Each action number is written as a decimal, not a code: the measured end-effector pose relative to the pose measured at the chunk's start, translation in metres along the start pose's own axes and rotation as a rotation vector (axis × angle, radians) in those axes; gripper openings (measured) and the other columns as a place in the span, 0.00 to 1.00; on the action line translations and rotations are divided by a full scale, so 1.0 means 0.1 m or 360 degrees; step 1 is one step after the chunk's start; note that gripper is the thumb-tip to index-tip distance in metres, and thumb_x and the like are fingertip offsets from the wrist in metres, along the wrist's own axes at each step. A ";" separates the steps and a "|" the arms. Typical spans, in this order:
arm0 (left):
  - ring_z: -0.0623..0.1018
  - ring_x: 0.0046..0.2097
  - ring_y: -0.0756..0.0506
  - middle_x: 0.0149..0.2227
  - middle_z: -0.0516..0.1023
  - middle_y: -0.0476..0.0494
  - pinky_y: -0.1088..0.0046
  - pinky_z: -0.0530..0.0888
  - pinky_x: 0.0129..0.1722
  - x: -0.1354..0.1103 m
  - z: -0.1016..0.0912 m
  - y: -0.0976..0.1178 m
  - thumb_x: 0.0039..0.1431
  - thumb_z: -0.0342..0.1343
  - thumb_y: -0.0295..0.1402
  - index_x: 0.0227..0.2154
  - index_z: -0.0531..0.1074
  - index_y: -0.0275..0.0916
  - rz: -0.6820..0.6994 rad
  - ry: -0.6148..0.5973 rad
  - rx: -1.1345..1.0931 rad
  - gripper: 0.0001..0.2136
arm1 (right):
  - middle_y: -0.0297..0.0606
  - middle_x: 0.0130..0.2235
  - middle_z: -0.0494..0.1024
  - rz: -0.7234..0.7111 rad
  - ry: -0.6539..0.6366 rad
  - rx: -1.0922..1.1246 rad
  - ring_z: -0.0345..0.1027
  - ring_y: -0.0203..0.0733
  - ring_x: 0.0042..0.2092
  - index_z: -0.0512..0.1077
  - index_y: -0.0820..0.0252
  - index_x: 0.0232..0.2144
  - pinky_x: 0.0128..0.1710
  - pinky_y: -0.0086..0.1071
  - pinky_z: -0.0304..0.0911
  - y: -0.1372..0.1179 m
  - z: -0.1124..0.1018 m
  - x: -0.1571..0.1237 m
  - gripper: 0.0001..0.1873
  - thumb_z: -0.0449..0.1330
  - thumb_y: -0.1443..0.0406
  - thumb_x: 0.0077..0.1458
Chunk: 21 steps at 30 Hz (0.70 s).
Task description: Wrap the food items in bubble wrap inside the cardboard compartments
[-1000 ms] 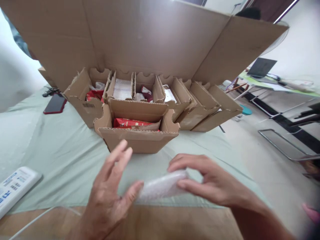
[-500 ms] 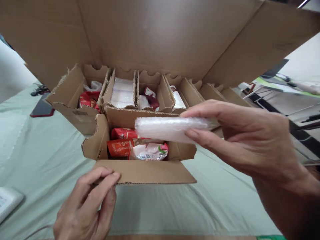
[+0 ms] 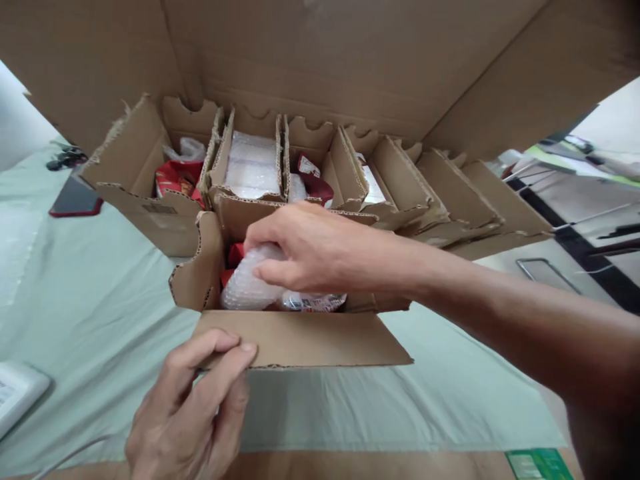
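Note:
My right hand (image 3: 305, 250) reaches into an open cardboard box (image 3: 186, 287), its thumb and fingers closed on a bubble-wrapped packet (image 3: 247, 283). The packet is tilted down over the red and printed food packets in the box. A white-and-red printed packet (image 3: 313, 302) shows below my wrist. With thumb and fingers, my left hand (image 3: 195, 393) pinches the near edge of the box's front flap (image 3: 320, 337), which is folded out. What the wrapped packet contains cannot be made out.
Behind stands a row of cardboard bins; a red packet (image 3: 175, 179), bubble-wrapped items (image 3: 253, 163) and a maroon packet (image 3: 317, 187) lie in some. A large cardboard panel (image 3: 310, 60) rises behind. A dark phone (image 3: 75, 197) and white device (image 3: 20, 393) lie left on the green cloth (image 3: 310, 410).
My right hand has moved left and down, carrying the bubble-wrapped packet from above the box into it. My left hand keeps its hold on the flap.

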<state>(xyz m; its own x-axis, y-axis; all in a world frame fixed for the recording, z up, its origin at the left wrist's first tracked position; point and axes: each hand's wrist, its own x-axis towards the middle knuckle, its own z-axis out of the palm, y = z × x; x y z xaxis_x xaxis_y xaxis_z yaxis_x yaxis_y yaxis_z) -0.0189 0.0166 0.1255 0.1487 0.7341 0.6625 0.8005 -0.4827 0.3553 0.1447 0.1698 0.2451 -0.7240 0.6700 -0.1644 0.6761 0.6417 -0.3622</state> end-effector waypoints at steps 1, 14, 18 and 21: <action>0.79 0.43 0.53 0.45 0.77 0.46 0.82 0.76 0.41 0.01 0.00 0.00 0.62 0.59 0.19 0.46 0.76 0.42 -0.0007 0.0004 0.0005 0.13 | 0.36 0.30 0.79 -0.0003 -0.0094 -0.0023 0.66 0.37 0.34 0.78 0.62 0.32 0.33 0.31 0.55 -0.03 0.01 0.12 0.07 0.59 0.73 0.55; 0.81 0.39 0.53 0.43 0.79 0.50 0.80 0.77 0.37 0.03 0.06 0.10 0.63 0.56 0.20 0.43 0.77 0.46 -0.0245 0.0087 -0.0025 0.14 | 0.43 0.34 0.83 -0.0111 -0.0218 -0.0267 0.71 0.40 0.34 0.79 0.62 0.33 0.31 0.32 0.54 -0.07 0.43 0.33 0.09 0.59 0.72 0.57; 0.80 0.39 0.53 0.43 0.78 0.49 0.80 0.77 0.39 0.04 0.06 0.10 0.63 0.57 0.19 0.43 0.77 0.45 -0.0252 0.0111 -0.0059 0.13 | 0.43 0.35 0.84 -0.0244 -0.0151 -0.0396 0.72 0.41 0.34 0.80 0.62 0.34 0.31 0.33 0.53 -0.08 0.55 0.33 0.12 0.56 0.75 0.58; 0.80 0.40 0.53 0.43 0.77 0.48 0.80 0.76 0.40 0.06 0.07 0.05 0.62 0.57 0.18 0.44 0.77 0.42 -0.0148 0.0113 -0.0076 0.13 | 0.44 0.37 0.85 -0.0337 -0.0174 -0.0456 0.73 0.41 0.35 0.80 0.62 0.36 0.30 0.33 0.52 -0.08 0.56 0.38 0.14 0.54 0.75 0.61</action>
<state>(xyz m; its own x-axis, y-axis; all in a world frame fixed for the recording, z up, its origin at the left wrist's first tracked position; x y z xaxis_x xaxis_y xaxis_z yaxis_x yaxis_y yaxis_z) -0.0101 0.0221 0.1266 0.0322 0.7419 0.6697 0.7801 -0.4375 0.4472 0.1039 0.1690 0.1900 -0.8518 0.4774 -0.2157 0.5096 0.8506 -0.1298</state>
